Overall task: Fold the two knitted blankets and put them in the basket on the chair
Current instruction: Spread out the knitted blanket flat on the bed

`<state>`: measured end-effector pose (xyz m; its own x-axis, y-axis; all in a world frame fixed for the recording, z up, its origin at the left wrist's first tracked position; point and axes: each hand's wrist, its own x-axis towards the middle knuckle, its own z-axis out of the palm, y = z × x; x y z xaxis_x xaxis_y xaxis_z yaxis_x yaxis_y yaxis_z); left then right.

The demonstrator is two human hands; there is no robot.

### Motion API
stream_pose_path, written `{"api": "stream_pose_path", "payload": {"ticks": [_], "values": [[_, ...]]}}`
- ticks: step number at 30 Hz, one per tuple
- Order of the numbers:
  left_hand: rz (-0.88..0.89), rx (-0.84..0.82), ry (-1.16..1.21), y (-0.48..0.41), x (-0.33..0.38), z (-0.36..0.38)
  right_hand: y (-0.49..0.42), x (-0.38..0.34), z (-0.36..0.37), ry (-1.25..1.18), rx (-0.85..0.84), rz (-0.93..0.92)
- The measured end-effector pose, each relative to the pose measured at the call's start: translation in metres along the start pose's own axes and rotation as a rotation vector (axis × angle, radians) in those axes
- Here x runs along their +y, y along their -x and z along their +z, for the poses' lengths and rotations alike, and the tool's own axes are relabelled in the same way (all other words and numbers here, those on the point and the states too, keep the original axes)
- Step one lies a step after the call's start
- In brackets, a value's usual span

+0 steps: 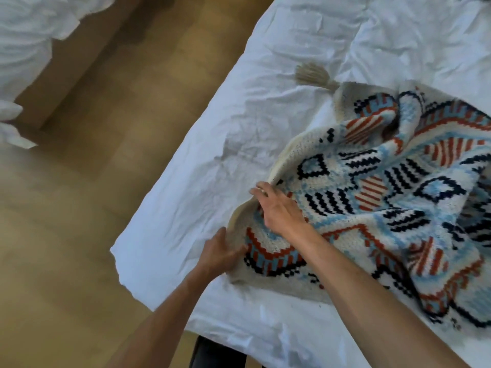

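Hands work the near-left cream edge of a patterned knitted blanket (385,197) rumpled on a white bed (186,208), left hand (221,252) pinching the border, right hand (279,208) loosely curled over it; flattening first would likely square the fold.

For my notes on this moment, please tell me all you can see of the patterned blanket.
The blanket is a thick knit, cream with blue, navy and rust geometric bands. It lies rumpled and unfolded on the white sheet; a beige tassel shows at its far corner. The left hand and right hand grip its near edge.
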<state>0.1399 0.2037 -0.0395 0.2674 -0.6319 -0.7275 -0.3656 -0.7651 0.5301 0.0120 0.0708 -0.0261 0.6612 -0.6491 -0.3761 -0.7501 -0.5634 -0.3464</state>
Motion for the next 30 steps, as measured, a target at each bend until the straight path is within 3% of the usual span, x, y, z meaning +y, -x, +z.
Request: {"api": "stream_pose_path", "payload": {"ticks": [3, 7, 9, 13, 16, 19, 21, 24, 30], "values": [[0.017, -0.153, -0.135, 0.009, -0.011, 0.01, 0.0, -0.008, 0.009, 0.058, -0.084, -0.023], [0.035, -0.162, -0.199, 0.014, -0.019, 0.005, 0.001, -0.006, 0.01, 0.15, -0.132, 0.197], [0.006, -0.145, -0.326, 0.01, -0.026, -0.01, 0.0, -0.009, 0.007, 0.138, -0.144, 0.221], [-0.16, -0.024, -0.579, 0.007, -0.041, -0.043, -0.013, -0.039, -0.002, -0.023, -0.138, 0.041], [-0.225, -0.019, -0.709, 0.011, -0.052, -0.054, -0.019, -0.069, 0.001, -0.126, -0.224, -0.113], [-0.256, -0.061, -0.769, 0.012, -0.053, -0.06, -0.022, -0.076, 0.007, -0.158, -0.216, -0.108], [-0.251, -0.054, -0.76, 0.004, -0.042, -0.065, -0.025, -0.067, 0.004, -0.161, -0.145, -0.067], [-0.231, -0.024, -0.562, -0.014, -0.013, -0.071, -0.03, -0.041, -0.006, -0.148, -0.023, -0.026], [-0.159, 0.062, -0.41, -0.058, 0.046, -0.07, -0.042, 0.039, -0.038, -0.029, 0.032, 0.156]]}}
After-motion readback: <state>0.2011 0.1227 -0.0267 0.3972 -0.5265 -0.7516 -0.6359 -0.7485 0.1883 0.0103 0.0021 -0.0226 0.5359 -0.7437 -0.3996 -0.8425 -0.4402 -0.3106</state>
